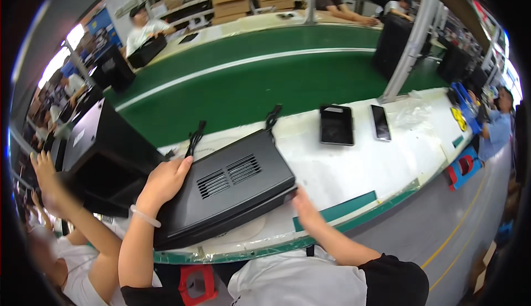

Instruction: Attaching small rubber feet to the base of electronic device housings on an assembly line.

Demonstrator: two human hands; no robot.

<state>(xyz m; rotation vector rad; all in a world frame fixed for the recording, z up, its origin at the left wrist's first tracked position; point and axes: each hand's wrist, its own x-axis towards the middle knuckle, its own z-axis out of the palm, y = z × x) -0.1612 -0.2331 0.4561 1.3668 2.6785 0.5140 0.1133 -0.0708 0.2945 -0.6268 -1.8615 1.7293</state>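
A flat black metal case (pixel 229 187) with two slotted vents in its top lies at a slant on the white bench in front of me. My left hand (pixel 165 181), with a pale bracelet at the wrist, grips the case by its left side, fingers pointing toward the back edge. At the right front corner, my right hand (pixel 304 211) holds the end of the case; its fingertips are partly hidden behind the corner. Two bundled black cables (pixel 195 138) (pixel 272 119) lie just behind the case.
A larger black cabinet (pixel 110 156) stands at left, beside a co-worker's raised hand (pixel 47 176). Rightward on the bench (pixel 354 167) lie a black tray (pixel 336 125), a phone (pixel 380 122) and yellow tape (pixel 458 119). Beyond runs a green conveyor belt (pixel 265 79); a metal post (pixel 412 46) rises behind the phone.
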